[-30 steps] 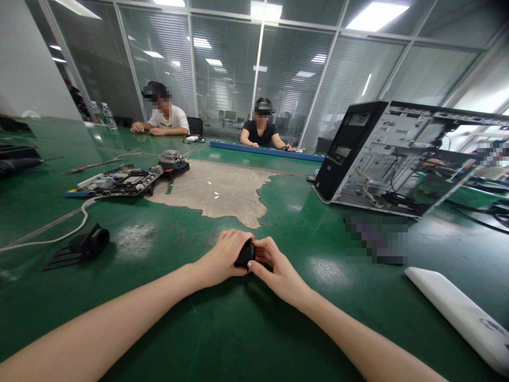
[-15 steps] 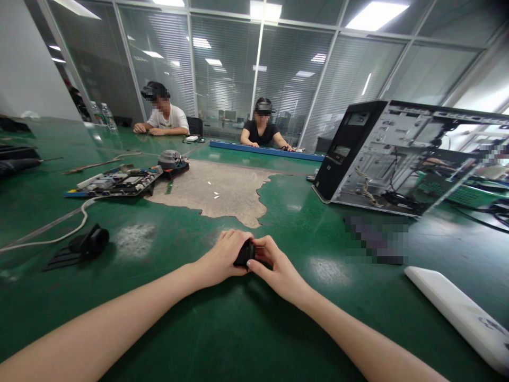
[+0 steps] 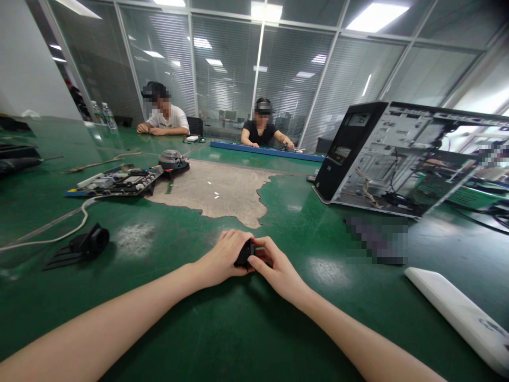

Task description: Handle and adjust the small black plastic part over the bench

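A small black plastic-looking part (image 3: 244, 255) sits between my two hands over the green table (image 3: 254, 329). Wrapped around its left side, my left hand (image 3: 228, 252) covers much of it. My right hand (image 3: 272, 262) grips the right side, thumb in front and fingers behind. The fingers hide most of the part, so its exact kind cannot be made out. To the left lies a black bracket-like piece (image 3: 85, 246) with a round end and flat prongs, apart from both hands.
Left on the table are a circuit board (image 3: 119, 180), a cooling fan (image 3: 173, 159) and a white cable (image 3: 83, 217). An open computer case (image 3: 345, 154) stands at right, near a white panel (image 3: 457, 313). Two people (image 3: 169, 119) sit across, behind a blue rail (image 3: 266, 150).
My hands and the black part stay almost in place. Across the table, the hand of the person in black has shifted slightly.
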Motion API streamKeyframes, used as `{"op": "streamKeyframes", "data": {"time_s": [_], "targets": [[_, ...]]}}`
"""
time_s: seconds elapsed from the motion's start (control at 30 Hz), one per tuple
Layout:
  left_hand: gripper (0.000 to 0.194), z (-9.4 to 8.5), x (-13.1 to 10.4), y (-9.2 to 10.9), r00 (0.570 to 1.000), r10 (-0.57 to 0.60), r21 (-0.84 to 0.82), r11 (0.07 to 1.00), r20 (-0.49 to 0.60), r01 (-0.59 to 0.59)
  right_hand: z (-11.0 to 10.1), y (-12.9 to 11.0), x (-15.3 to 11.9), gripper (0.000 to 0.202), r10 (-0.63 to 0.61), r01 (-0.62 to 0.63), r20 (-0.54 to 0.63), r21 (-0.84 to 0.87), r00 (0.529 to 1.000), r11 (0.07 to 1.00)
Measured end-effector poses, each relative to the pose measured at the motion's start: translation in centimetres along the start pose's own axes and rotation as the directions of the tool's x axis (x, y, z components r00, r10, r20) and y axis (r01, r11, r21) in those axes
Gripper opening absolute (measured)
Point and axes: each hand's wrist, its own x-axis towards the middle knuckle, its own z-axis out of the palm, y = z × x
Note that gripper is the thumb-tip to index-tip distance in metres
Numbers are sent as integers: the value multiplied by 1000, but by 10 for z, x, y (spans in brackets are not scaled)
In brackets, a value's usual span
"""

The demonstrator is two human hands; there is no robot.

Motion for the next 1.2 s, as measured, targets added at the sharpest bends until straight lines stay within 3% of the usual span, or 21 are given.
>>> {"op": "streamKeyframes", "data": {"time_s": [0.13, 0.3, 0.47, 0.73, 0.87, 1.03, 1.2], "targets": [[55, 1, 0, -1, 1000, -3, 3, 1000, -7, 3, 0, 0, -2, 24, -38, 38, 36, 19, 999, 999], [54, -1, 0, 1, 1000, 0, -3, 1000, -1, 0, 1, 1, -1, 12, -45, 46, -24, 43, 999, 998], [53, -2, 0, 2, 1000, 1, -10, 1000, -3, -1, 0, 2, 2, 20, -7, 9, -59, 31, 998, 999], [53, -2, 0, 2, 1000, -2, -4, 1000, -3, 2, -2, -3, -4, 19, -85, 87, 30, -46, 996, 995], [53, -1, 0, 1, 1000, -7, -8, 1000, -11, 7, -2, -2, -2, 12, -59, 59, -1, -17, 998, 998], [54, -1, 0, 2, 1000, -12, -8, 1000, -3, 12, -1, 2, 2, 22, -5, 5, -51, 10, 999, 1000], [52, -2, 0, 3, 1000, -13, -16, 1000, 5, 13, -2, 0, -2, 23, -28, 28, 20, -17, 999, 999]]}}
